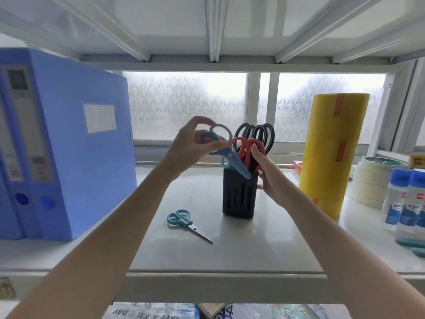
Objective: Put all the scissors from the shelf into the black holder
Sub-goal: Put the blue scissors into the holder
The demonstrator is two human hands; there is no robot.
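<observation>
The black holder (239, 196) stands upright mid-shelf, with several black-handled scissors (264, 134) and red-handled scissors (249, 148) handles-up inside. My left hand (190, 146) grips blue plastic scissors (232, 161) by the handles, their blade tip slanting down over the holder's front rim. My right hand (270, 178) wraps the holder's right side, thumb against the red handles. A teal-handled pair of scissors (186, 222) lies flat on the shelf, left and in front of the holder.
Blue file boxes (69, 143) stand at the left. A tall stack of yellow tape rolls (331, 153), white masking tape rolls (370, 180) and blue-capped glue bottles (404, 199) crowd the right. The upper shelf (213, 31) is close overhead.
</observation>
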